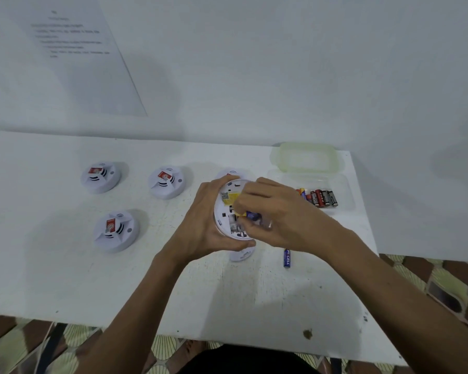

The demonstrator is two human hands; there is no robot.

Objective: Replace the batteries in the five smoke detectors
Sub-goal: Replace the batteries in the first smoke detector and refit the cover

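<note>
White worktop (173,279): left hand (203,220) grips upturned detector (224,209), right hand (276,211) pinches a blue battery (251,215) at its bay. Likely removal: lift one end first, detector held steady.

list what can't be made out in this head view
Head view, one per line:
Battery under the right hand: fingers and blur hide whether it is seated in the held detector.
Back-row detector: mostly hidden behind the left hand.
Wall sheet: print too blurred to read.
</note>
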